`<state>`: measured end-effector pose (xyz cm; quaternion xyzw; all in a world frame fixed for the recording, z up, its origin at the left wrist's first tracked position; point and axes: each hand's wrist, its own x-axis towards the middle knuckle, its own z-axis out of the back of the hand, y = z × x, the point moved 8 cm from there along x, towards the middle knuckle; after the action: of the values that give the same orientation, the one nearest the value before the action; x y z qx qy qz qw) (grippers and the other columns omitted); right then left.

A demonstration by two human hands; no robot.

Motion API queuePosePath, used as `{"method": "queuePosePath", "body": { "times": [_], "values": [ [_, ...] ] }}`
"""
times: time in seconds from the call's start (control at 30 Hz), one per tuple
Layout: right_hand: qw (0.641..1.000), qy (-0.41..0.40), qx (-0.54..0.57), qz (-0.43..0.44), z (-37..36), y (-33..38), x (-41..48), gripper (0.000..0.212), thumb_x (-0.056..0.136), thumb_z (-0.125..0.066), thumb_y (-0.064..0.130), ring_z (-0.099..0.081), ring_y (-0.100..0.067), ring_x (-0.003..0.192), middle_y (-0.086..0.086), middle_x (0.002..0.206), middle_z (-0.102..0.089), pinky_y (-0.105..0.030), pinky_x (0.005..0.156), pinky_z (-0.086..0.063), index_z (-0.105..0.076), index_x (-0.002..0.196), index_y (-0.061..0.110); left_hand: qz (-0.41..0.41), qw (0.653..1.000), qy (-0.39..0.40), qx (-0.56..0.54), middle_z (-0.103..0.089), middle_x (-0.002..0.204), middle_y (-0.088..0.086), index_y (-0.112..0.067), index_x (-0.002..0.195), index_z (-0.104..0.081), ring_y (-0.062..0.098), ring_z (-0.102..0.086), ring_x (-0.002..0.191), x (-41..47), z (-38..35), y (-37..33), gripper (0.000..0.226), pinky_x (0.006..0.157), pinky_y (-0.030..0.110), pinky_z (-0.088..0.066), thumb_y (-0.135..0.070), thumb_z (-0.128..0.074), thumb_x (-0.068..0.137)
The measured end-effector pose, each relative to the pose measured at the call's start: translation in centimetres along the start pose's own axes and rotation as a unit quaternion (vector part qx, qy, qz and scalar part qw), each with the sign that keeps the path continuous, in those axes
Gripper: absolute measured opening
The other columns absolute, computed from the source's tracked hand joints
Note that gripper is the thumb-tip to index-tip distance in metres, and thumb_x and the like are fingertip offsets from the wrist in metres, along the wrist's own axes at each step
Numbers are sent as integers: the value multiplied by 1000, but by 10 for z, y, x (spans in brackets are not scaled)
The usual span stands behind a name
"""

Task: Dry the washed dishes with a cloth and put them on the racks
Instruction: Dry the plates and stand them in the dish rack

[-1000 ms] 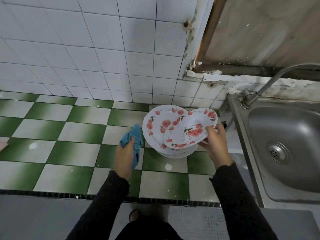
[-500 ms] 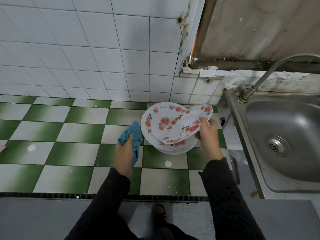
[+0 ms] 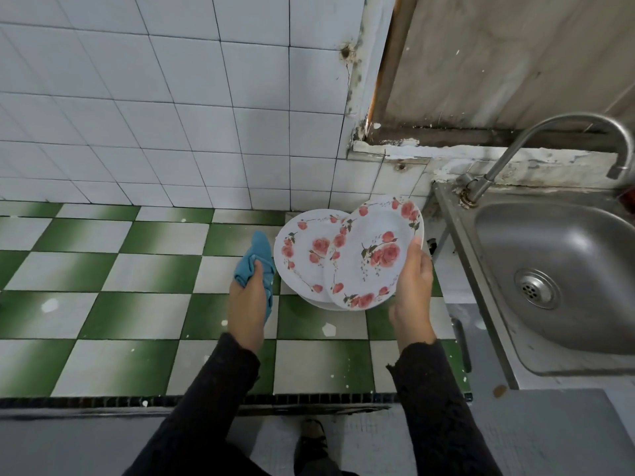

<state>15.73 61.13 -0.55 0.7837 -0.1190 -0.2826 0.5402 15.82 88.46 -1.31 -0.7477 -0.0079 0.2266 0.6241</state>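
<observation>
Clamping the blue cloth [image 3: 257,249] in the left hand [image 3: 249,304], pinching the rose-patterned plate [image 3: 374,255] by its right rim in the grip of the right hand [image 3: 412,293], tilted over the stack of plates [image 3: 302,255] on the checked worktop [image 3: 154,269]. Best to wipe face then back, keeping that pinch firm. Mind the edge of the sink [image 3: 473,262] close right and the tiled wall [image 3: 171,115] behind; swing left over open worktop.

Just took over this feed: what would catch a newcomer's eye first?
The rose-patterned plate tilted up in the right hand, over a stack of matching plates on the green-and-white checkered counter. Next, the blue cloth gripped in the left hand, and the steel sink at right.
</observation>
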Motion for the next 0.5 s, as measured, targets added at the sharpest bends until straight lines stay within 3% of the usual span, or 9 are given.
{"method": "queuePosePath", "body": {
  "times": [0.07, 0.13, 0.2, 0.27, 0.3, 0.37, 0.43, 0.5],
  "values": [
    [999, 35, 32, 0, -5, 2, -1, 26, 102, -43, 53, -71, -12, 102, 5, 115, -71, -30, 74, -60, -55, 119, 37, -19, 1000, 12, 5, -62, 118, 11, -13, 132, -52, 17, -62, 107, -5, -13, -2, 37, 87, 25, -52, -34, -43, 103],
    [996, 62, 67, -14, -11, -1, -2, 40, 100, -40, 59, -69, -15, 109, 4, 121, -70, -35, 79, -61, -54, 130, 38, -47, 998, 48, 21, -63, 118, 3, -13, 134, -50, -2, -65, 94, -12, -30, 1, 36, 74, 12, -52, -30, -42, 104],
    [991, 86, 101, -28, -15, -5, -5, 58, 96, -37, 68, -65, -20, 118, 0, 132, -66, -40, 85, -60, -49, 143, 36, -73, 989, 118, 50, -59, 130, 0, -15, 144, -44, -6, -62, 104, -21, -51, 12, 42, 79, 12, -53, -27, -42, 104],
    [985, 113, 129, -33, -21, -6, -7, 69, 90, -34, 75, -62, -23, 124, -2, 140, -62, -45, 95, -57, -46, 147, 37, -89, 972, 187, 108, -43, 150, -1, -23, 149, -36, 1, -50, 127, -26, -71, 27, 46, 96, 19, -49, -19, -45, 104],
    [981, 126, 144, -36, -24, -7, -8, 72, 89, -33, 76, -61, -25, 126, -3, 141, -61, -47, 99, -54, -45, 148, 36, -109, 954, 212, 180, -29, 159, -2, -27, 151, -32, 8, -35, 141, -27, -79, 34, 51, 109, 25, -40, -15, -46, 103],
    [972, 143, 180, -55, -29, -12, -9, 78, 89, -31, 76, -60, -29, 127, -7, 141, -61, -50, 105, -49, -46, 149, 28, -176, 877, 242, 375, -4, 164, -7, -29, 154, -18, 15, 2, 151, -34, -99, 45, 57, 124, 39, -7, -22, -44, 103],
    [961, 153, 210, -96, -34, -22, -11, 85, 90, -33, 76, -59, -34, 128, -14, 140, -61, -51, 111, -44, -47, 148, 16, -242, 802, 274, 472, 1, 163, -10, -26, 156, -12, 12, 13, 150, -48, -122, 43, 61, 122, 38, 11, -39, -33, 101],
    [954, 146, 220, -140, -36, -34, -14, 85, 92, -32, 75, -62, -35, 124, -17, 135, -63, -49, 108, -48, -51, 145, 11, -269, 769, 317, 485, 5, 162, -12, -26, 157, -6, 8, 14, 149, -56, -143, 35, 61, 121, 33, 13, -42, -30, 103]
  ]
}}
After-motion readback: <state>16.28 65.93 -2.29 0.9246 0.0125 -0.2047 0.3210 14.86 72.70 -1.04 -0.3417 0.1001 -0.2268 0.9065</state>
